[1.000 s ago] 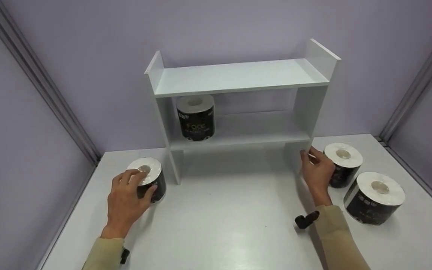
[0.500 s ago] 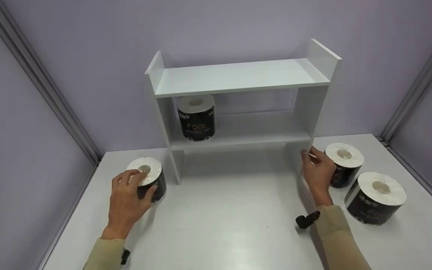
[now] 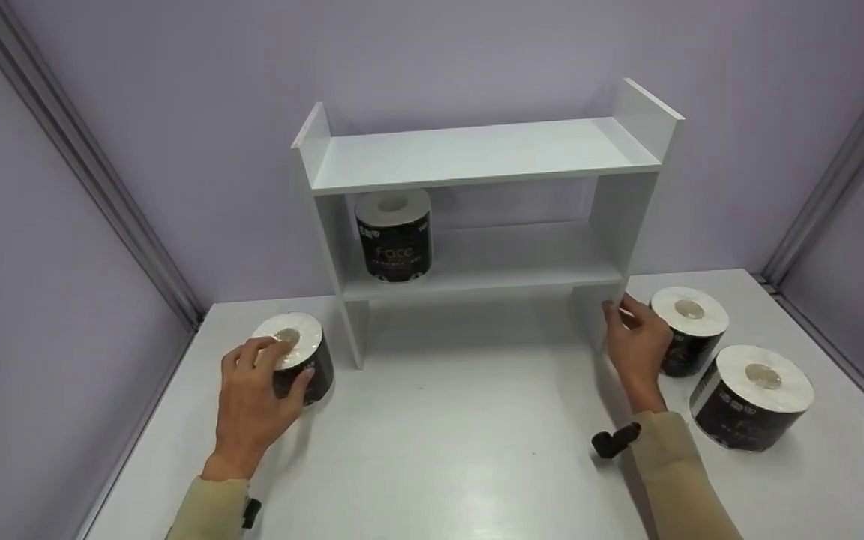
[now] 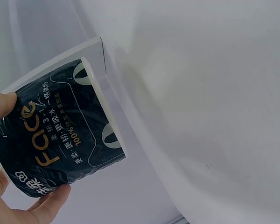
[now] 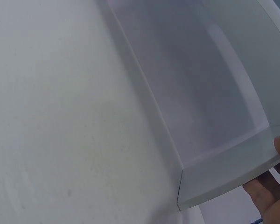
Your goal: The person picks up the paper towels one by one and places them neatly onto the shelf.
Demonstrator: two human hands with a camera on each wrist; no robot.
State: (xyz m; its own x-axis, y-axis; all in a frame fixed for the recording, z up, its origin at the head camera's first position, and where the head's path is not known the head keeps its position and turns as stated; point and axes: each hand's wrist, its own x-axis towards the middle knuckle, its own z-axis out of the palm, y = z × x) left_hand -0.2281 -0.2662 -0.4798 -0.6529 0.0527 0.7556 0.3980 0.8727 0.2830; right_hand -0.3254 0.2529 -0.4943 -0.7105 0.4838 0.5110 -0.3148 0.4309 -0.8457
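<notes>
My left hand (image 3: 256, 401) grips a toilet paper roll (image 4: 60, 128) in black "Face" wrapping, thumb on one side and fingers round the other. In the head view that roll stands on the table just left of the white shelf (image 3: 469, 281). My right hand (image 3: 636, 341) pinches the front edge of the shelf's right side panel (image 5: 233, 175), thumb inside and fingers outside. Another toilet paper roll (image 3: 394, 236) stands upright at the left end of the middle board.
Two more toilet paper rolls, a farther one (image 3: 691, 330) and a nearer one (image 3: 751, 397), stand upright on the white table (image 3: 432, 450) right of the shelf. A pale wall (image 3: 469, 52) rises behind the shelf, with side walls at left and right.
Almost nothing differs. Both hands keep their holds, and the shelf and the rolls stay in place apart from a very slight shift of the whole view.
</notes>
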